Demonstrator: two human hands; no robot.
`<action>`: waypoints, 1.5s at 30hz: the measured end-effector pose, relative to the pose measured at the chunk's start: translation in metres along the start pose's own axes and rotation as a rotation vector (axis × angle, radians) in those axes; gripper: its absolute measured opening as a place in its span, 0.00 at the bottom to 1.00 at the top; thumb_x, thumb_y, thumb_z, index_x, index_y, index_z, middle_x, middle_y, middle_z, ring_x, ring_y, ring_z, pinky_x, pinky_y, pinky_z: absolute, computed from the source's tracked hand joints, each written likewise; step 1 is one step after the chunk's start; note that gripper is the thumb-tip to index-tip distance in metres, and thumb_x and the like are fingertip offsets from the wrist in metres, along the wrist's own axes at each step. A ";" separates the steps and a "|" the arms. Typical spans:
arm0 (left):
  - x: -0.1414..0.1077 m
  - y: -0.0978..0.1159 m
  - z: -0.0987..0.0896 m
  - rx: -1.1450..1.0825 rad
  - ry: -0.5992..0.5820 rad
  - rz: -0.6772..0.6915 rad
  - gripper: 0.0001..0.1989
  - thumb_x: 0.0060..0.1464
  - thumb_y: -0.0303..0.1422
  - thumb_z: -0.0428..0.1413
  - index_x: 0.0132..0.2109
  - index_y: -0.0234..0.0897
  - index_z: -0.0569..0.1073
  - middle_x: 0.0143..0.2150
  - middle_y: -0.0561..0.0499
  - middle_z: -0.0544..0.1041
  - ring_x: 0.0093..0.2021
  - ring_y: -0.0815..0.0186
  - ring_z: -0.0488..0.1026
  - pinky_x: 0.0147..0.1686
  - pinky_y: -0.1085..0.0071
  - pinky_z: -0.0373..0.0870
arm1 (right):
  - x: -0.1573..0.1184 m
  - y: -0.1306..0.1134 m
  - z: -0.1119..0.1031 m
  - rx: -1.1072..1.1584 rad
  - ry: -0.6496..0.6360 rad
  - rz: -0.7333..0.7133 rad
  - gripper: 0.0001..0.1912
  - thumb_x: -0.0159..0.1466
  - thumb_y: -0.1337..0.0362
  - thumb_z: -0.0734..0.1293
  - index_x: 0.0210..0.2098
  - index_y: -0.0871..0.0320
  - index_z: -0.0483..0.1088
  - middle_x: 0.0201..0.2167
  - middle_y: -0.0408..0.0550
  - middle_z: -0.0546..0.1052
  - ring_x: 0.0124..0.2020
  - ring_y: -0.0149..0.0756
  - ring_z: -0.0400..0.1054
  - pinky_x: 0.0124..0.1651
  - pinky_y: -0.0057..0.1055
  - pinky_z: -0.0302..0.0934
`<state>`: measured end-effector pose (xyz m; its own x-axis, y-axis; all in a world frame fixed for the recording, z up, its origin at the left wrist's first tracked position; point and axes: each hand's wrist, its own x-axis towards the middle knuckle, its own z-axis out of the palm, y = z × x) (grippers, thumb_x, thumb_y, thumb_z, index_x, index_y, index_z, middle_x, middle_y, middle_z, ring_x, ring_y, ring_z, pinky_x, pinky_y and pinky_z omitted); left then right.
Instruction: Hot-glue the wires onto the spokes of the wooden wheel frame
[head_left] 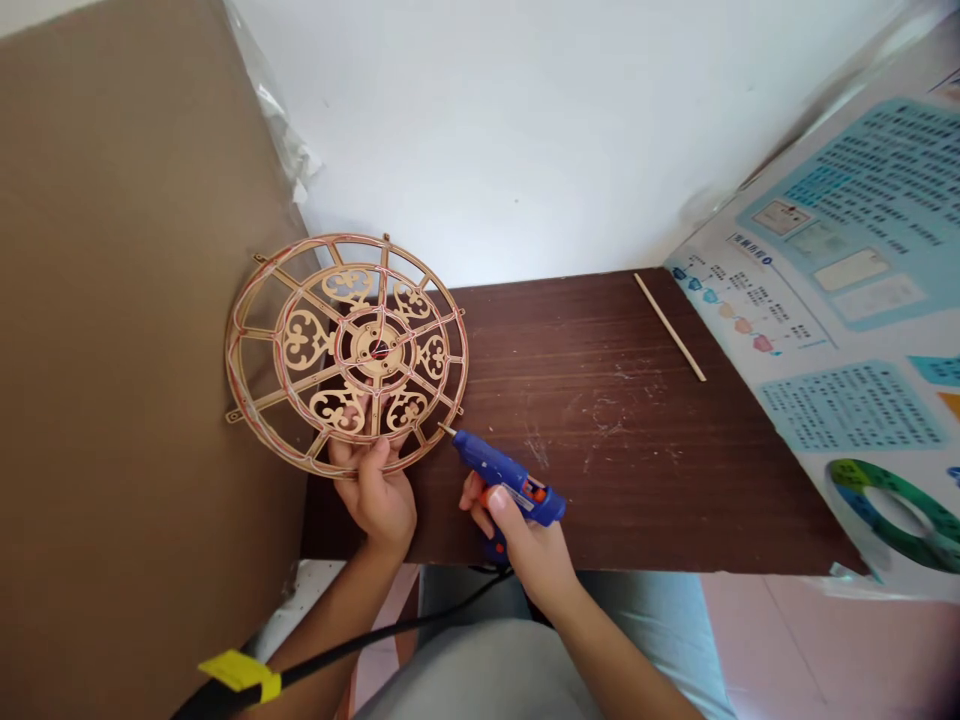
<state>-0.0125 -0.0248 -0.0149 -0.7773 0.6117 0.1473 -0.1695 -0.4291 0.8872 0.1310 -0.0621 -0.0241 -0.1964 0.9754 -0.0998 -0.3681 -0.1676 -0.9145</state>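
1. Cardboard sheet (127, 350) fills the left side of the view, standing tall against a white wall (525, 130); clear plastic wrap (281, 110) shows along its top edge.
2. Dark brown wooden table (622, 470) runs across the middle, scuffed with pale marks; a printed poster (847, 280) in blue and green lies over its right end and hangs past the edge; a thin wooden stick (670, 326) lies near the far edge, beside the poster.
3. Round wooden wheel (375, 350), cut with heart-shaped scrolls and spokes and traced with thin red lines, stands up at the table's left end, in front of the cardboard.
4. Left grip (375, 495) is narrow, holding the wheel's lower rim with its fingers (352, 455) curled around the edge.
5. Right grip (521, 535) is closed around the handle of a blue glue gun (502, 470); the gun's metal nozzle (448, 430) points at the wheel's lower right rim, just beside it.
6. Black cord (390, 632) trails from the gun down across the left forearm; a yellow tag (240, 675) sits on it.
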 end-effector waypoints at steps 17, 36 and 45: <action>-0.009 -0.006 -0.004 0.057 -0.011 0.097 0.25 0.53 0.34 0.66 0.59 0.43 0.80 0.62 0.45 0.83 0.65 0.48 0.79 0.64 0.53 0.78 | 0.004 -0.002 -0.006 -0.202 0.043 -0.041 0.32 0.68 0.33 0.70 0.25 0.55 0.75 0.21 0.45 0.73 0.24 0.36 0.63 0.26 0.32 0.60; -0.002 -0.007 0.000 0.072 -0.109 0.173 0.37 0.48 0.33 0.59 0.67 0.45 0.73 0.68 0.45 0.77 0.69 0.45 0.75 0.53 0.57 0.85 | 0.011 -0.013 0.001 -0.179 0.010 0.099 0.47 0.72 0.24 0.52 0.23 0.56 0.76 0.17 0.44 0.68 0.20 0.34 0.62 0.26 0.32 0.58; -0.002 -0.007 -0.007 0.030 -0.054 0.105 0.30 0.52 0.29 0.61 0.63 0.44 0.78 0.67 0.46 0.80 0.66 0.49 0.78 0.45 0.67 0.84 | 0.002 -0.027 -0.009 -0.126 -0.075 0.125 0.35 0.67 0.26 0.67 0.44 0.53 0.79 0.38 0.51 0.81 0.33 0.41 0.76 0.38 0.37 0.73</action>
<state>-0.0135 -0.0279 -0.0244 -0.7558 0.5997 0.2630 -0.0700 -0.4733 0.8781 0.1492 -0.0546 -0.0035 -0.3028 0.9339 -0.1903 -0.2208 -0.2630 -0.9392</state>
